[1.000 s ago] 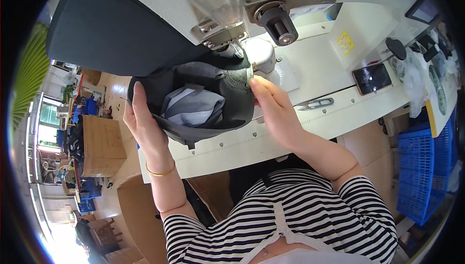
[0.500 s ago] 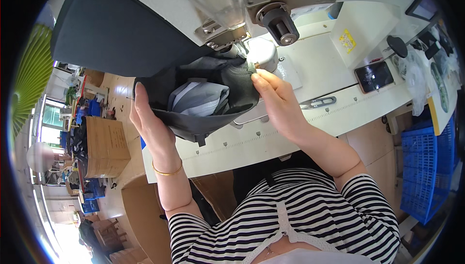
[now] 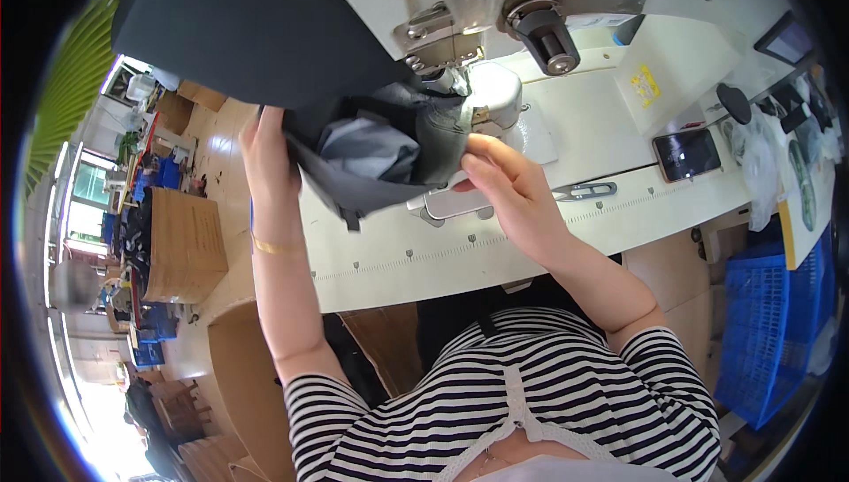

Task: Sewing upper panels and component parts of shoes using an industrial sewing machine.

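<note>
A dark grey fabric bag (image 3: 376, 192) with an open mouth lies under the sewing machine's needle area (image 3: 451, 71). Crumpled lighter grey lining (image 3: 367, 150) shows inside it. At the right rim, my right hand (image 3: 513, 186) pinches the bag's edge between thumb and fingers, just in front of the needle. My left hand (image 3: 268, 159) grips the bag's far left side; its fingertips are partly hidden by the fabric and the large dark panel (image 3: 239, 26) above. A short black tab (image 3: 352, 219) hangs from the bag's near edge.
Thread snips (image 3: 585, 191) and a phone (image 3: 688, 156) lie on the white machine table (image 3: 424, 256) to the right. Beyond them hangs a clear plastic bag (image 3: 759, 164). A blue plastic crate (image 3: 756, 332) stands at lower right, cardboard boxes (image 3: 186, 243) at left.
My left hand has moved up and curled round the bag's left side, where it lay flat before. The bag's left side has swung away from me. My right hand still pinches the rim.
</note>
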{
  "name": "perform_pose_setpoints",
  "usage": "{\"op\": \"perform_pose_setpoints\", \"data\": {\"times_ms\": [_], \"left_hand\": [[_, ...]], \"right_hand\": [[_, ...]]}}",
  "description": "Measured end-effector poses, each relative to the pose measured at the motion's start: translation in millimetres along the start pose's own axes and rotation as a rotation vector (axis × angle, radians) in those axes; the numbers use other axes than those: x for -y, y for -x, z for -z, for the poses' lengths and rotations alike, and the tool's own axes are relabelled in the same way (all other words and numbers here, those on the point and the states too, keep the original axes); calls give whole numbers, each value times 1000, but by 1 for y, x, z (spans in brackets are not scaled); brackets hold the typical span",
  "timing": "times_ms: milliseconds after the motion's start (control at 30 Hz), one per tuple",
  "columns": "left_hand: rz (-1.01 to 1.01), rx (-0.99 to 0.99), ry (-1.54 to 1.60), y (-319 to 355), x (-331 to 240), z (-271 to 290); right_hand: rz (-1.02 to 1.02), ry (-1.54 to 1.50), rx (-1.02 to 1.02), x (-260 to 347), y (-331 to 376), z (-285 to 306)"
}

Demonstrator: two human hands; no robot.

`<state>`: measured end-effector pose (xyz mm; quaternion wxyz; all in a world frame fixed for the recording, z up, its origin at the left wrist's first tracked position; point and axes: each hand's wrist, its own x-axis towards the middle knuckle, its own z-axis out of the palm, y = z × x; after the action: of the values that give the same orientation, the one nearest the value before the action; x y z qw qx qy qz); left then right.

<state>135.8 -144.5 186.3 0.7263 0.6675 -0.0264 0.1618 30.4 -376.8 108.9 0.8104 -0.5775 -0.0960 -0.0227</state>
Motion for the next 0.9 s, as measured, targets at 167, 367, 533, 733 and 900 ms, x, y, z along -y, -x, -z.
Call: {"op": "perform_pose_setpoints", "data": {"times_ms": [167, 367, 533, 733, 900], "left_hand": [[-178, 74, -26, -77, 26, -2], [-457, 193, -352, -93, 28, 28], [-438, 135, -751, -65, 29, 94], [38, -718, -1077, 191, 115, 414], [873, -1092, -1056, 527, 261, 544]], "right_hand": [[-29, 102, 133, -1, 15, 3], [-87, 199, 230, -13, 28, -11], [-171, 303, 338, -39, 29, -32], [-281, 464, 687, -87, 41, -112], [-99, 654, 973, -131, 44, -192]]}}
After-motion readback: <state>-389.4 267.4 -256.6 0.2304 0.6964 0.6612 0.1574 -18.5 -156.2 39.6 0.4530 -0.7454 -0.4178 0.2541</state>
